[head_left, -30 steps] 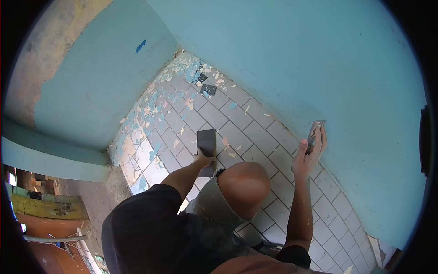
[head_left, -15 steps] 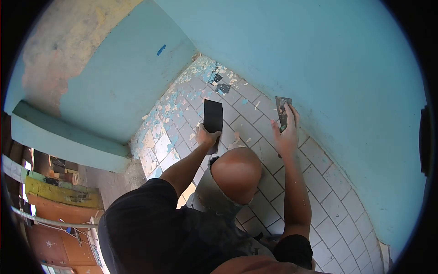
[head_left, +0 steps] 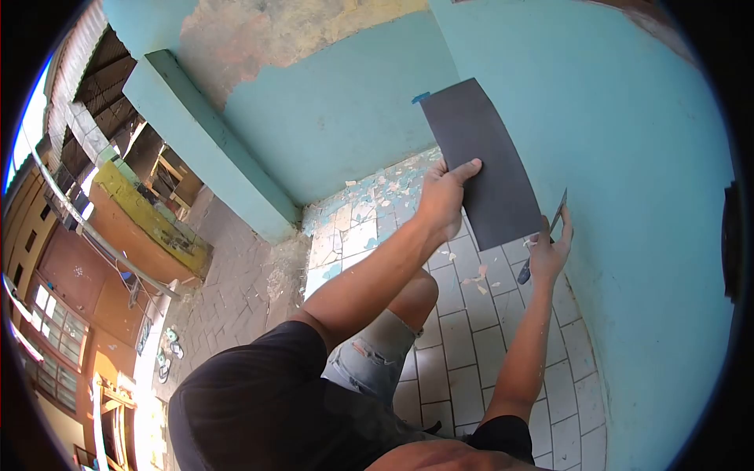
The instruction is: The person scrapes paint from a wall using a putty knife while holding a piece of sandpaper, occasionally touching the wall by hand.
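My left hand (head_left: 441,198) grips the left edge of a dark grey sheet of sandpaper (head_left: 491,169), thumb on its face. The sheet is held up at a slant, slightly curved, and covers part of the blue wall and the floor behind it. A scraper (head_left: 562,210) is in my right hand (head_left: 549,257), its thin blade pointing up and its dark handle end showing below the palm. The right fingers are closed around it, right beside the sheet's lower right corner.
A light blue wall (head_left: 644,196) rises close on my right, another wall (head_left: 345,110) with peeled paint ahead. Paint flakes (head_left: 393,192) lie on the tiled floor (head_left: 463,345). On the left stand a blue pillar (head_left: 228,157), a paved passage (head_left: 228,298) and sandals (head_left: 166,353).
My left hand has raised the sandpaper from low over the floor, and its broad face now shows. My right hand keeps the scraper, now seen edge-on. The view has tilted up and left.
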Demonstrator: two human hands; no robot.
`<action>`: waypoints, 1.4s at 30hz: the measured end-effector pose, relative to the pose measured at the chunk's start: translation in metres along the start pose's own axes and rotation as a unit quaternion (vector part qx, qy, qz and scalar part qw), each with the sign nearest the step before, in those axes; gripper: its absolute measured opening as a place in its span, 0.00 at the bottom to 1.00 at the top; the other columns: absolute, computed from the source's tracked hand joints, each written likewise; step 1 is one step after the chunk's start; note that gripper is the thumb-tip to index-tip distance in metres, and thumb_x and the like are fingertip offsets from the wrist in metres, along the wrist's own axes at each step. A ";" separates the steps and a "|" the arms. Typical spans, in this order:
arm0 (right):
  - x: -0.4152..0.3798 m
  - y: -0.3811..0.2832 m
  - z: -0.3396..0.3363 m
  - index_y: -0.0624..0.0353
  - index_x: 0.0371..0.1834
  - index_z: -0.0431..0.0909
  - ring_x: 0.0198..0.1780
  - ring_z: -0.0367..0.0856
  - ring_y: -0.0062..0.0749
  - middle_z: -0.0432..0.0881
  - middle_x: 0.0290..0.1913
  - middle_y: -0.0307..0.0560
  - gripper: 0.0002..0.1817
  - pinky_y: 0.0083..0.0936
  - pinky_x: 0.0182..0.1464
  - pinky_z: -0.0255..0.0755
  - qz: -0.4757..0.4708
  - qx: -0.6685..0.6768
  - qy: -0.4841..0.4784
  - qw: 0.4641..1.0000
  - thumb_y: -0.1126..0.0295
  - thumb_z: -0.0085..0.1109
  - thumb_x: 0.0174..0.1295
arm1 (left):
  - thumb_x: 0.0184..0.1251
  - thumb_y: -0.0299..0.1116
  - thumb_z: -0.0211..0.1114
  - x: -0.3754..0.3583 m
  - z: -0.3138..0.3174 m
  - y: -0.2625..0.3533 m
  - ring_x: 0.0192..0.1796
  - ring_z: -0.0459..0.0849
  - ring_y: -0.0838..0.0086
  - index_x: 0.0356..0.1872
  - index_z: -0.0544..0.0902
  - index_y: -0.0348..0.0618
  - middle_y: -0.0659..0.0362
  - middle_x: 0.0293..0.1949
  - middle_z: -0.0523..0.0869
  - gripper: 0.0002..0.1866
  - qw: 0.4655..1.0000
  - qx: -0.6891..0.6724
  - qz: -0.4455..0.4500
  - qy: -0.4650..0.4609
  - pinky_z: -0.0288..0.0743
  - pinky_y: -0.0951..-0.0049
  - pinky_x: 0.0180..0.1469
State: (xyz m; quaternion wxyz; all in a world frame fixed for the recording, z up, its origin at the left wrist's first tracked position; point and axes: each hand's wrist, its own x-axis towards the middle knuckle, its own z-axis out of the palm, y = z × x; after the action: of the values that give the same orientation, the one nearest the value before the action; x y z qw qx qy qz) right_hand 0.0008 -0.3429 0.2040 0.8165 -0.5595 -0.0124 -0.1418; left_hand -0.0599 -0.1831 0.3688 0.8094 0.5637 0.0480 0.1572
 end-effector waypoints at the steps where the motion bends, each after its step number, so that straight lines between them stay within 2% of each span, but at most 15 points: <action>1: 0.001 0.011 0.000 0.59 0.76 0.70 0.38 0.82 0.26 0.80 0.57 0.47 0.30 0.22 0.37 0.76 -0.008 -0.002 0.001 1.000 0.63 0.66 0.74 | 0.75 0.28 0.67 0.000 0.004 -0.012 0.49 0.87 0.70 0.49 0.83 0.46 0.58 0.47 0.89 0.06 0.999 -0.028 -0.016 -0.009 0.84 0.62 0.56; 3: 0.014 0.042 -0.001 0.64 0.79 0.64 0.71 0.75 0.44 0.68 0.74 0.53 0.38 0.34 0.66 0.76 -0.177 -0.148 0.002 0.973 0.60 0.69 0.71 | 0.77 0.29 0.64 0.007 0.003 -0.035 0.49 0.87 0.68 0.52 0.82 0.44 0.56 0.49 0.89 0.08 0.994 -0.076 -0.073 -0.012 0.83 0.61 0.58; 4: 0.018 0.047 -0.004 0.67 0.78 0.65 0.73 0.74 0.46 0.70 0.75 0.56 0.37 0.38 0.74 0.68 -0.188 -0.204 -0.030 0.960 0.61 0.67 0.71 | 0.77 0.29 0.63 0.011 -0.001 -0.045 0.50 0.88 0.67 0.54 0.81 0.42 0.55 0.50 0.88 0.09 0.988 -0.104 -0.111 0.006 0.83 0.61 0.58; 7: 0.052 0.128 -0.022 0.67 0.76 0.68 0.73 0.74 0.47 0.71 0.74 0.56 0.33 0.41 0.73 0.70 -0.278 -0.318 -0.074 0.903 0.61 0.63 0.73 | 0.77 0.29 0.62 0.025 -0.023 -0.056 0.52 0.88 0.65 0.57 0.80 0.38 0.53 0.51 0.88 0.12 0.977 -0.150 -0.153 0.009 0.83 0.61 0.60; 10: 0.037 0.103 0.033 0.70 0.70 0.73 0.68 0.79 0.53 0.79 0.67 0.62 0.28 0.43 0.68 0.74 -0.297 -0.337 0.011 0.893 0.59 0.58 0.76 | 0.77 0.29 0.62 0.052 -0.056 -0.044 0.54 0.88 0.64 0.58 0.79 0.37 0.51 0.52 0.88 0.13 0.968 -0.182 -0.172 -0.003 0.83 0.61 0.61; 15: 0.025 0.141 0.055 0.70 0.69 0.74 0.67 0.80 0.54 0.80 0.66 0.63 0.27 0.44 0.67 0.75 -0.303 -0.391 -0.071 0.866 0.58 0.57 0.76 | 0.77 0.30 0.64 0.080 -0.073 -0.034 0.54 0.88 0.67 0.59 0.79 0.37 0.51 0.54 0.88 0.15 0.950 -0.228 -0.215 -0.015 0.83 0.64 0.60; 19: 0.023 0.164 0.051 0.70 0.68 0.74 0.67 0.80 0.55 0.80 0.65 0.64 0.27 0.44 0.66 0.75 -0.277 -0.471 -0.148 0.824 0.58 0.57 0.77 | 0.78 0.31 0.65 0.110 -0.098 -0.026 0.54 0.88 0.68 0.61 0.79 0.37 0.51 0.55 0.88 0.16 0.928 -0.247 -0.277 -0.039 0.83 0.66 0.59; 25: 0.083 0.185 0.098 0.70 0.67 0.75 0.65 0.81 0.57 0.81 0.63 0.65 0.26 0.45 0.65 0.76 -0.222 -0.564 -0.268 0.749 0.58 0.56 0.77 | 0.79 0.32 0.65 0.181 -0.146 -0.046 0.54 0.88 0.69 0.61 0.79 0.35 0.51 0.55 0.88 0.17 0.936 -0.231 -0.265 0.007 0.83 0.71 0.58; 30: 0.180 0.195 0.132 0.70 0.66 0.75 0.64 0.81 0.58 0.82 0.61 0.66 0.26 0.45 0.63 0.77 -0.139 -0.621 -0.355 0.685 0.58 0.55 0.77 | 0.79 0.32 0.66 0.231 -0.178 -0.052 0.51 0.88 0.73 0.62 0.78 0.33 0.53 0.52 0.88 0.18 0.947 -0.188 -0.217 0.144 0.82 0.72 0.55; 34: -0.087 0.219 0.196 0.70 0.65 0.76 0.63 0.82 0.59 0.83 0.60 0.66 0.25 0.46 0.63 0.77 -0.035 -0.639 -0.407 0.652 0.57 0.55 0.78 | 0.80 0.32 0.65 0.248 -0.189 -0.074 0.52 0.86 0.74 0.62 0.79 0.32 0.54 0.52 0.89 0.18 0.946 -0.198 -0.145 0.211 0.78 0.74 0.55; 35: -0.039 0.235 0.220 0.70 0.65 0.76 0.63 0.82 0.59 0.83 0.60 0.67 0.25 0.46 0.62 0.77 -0.012 -0.638 -0.412 0.650 0.57 0.54 0.78 | 0.81 0.32 0.65 0.256 -0.199 -0.075 0.52 0.85 0.76 0.61 0.79 0.32 0.55 0.51 0.89 0.17 0.947 -0.192 -0.124 0.226 0.77 0.75 0.54; 37: 0.212 0.291 0.299 0.70 0.64 0.76 0.63 0.82 0.60 0.83 0.59 0.67 0.25 0.46 0.62 0.78 0.022 -0.639 -0.427 0.639 0.57 0.54 0.78 | 0.80 0.32 0.66 0.282 -0.228 -0.088 0.48 0.85 0.80 0.58 0.81 0.32 0.57 0.48 0.89 0.15 0.955 -0.127 -0.083 0.255 0.77 0.77 0.51; 38: 0.281 0.306 0.311 0.70 0.64 0.76 0.62 0.83 0.60 0.84 0.59 0.67 0.25 0.46 0.62 0.78 0.035 -0.640 -0.439 0.630 0.57 0.54 0.78 | 0.80 0.32 0.66 0.304 -0.278 -0.097 0.43 0.85 0.81 0.56 0.82 0.33 0.58 0.45 0.90 0.14 0.960 -0.110 -0.038 0.256 0.78 0.78 0.48; 41: 0.276 0.326 0.343 0.67 0.63 0.76 0.62 0.82 0.64 0.83 0.60 0.69 0.28 0.54 0.62 0.75 0.151 -0.717 -0.401 0.550 0.49 0.52 0.79 | 0.79 0.30 0.66 0.335 -0.367 -0.085 0.40 0.81 0.80 0.50 0.83 0.36 0.62 0.41 0.86 0.08 0.926 -0.081 -0.005 0.368 0.75 0.78 0.47; 42: 0.267 0.328 0.363 0.66 0.64 0.76 0.62 0.82 0.63 0.83 0.59 0.69 0.28 0.53 0.62 0.75 0.143 -0.700 -0.403 0.572 0.49 0.50 0.80 | 0.78 0.29 0.67 0.337 -0.398 -0.081 0.45 0.82 0.79 0.51 0.83 0.37 0.60 0.45 0.87 0.08 0.914 -0.065 0.002 0.399 0.75 0.76 0.52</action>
State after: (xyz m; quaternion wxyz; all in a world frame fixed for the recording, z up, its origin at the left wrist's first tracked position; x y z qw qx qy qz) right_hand 0.3876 0.0417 0.0893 0.0905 -0.9504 -0.1570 0.2526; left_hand 0.1738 0.2527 0.1838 0.7576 0.3999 0.3558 0.3735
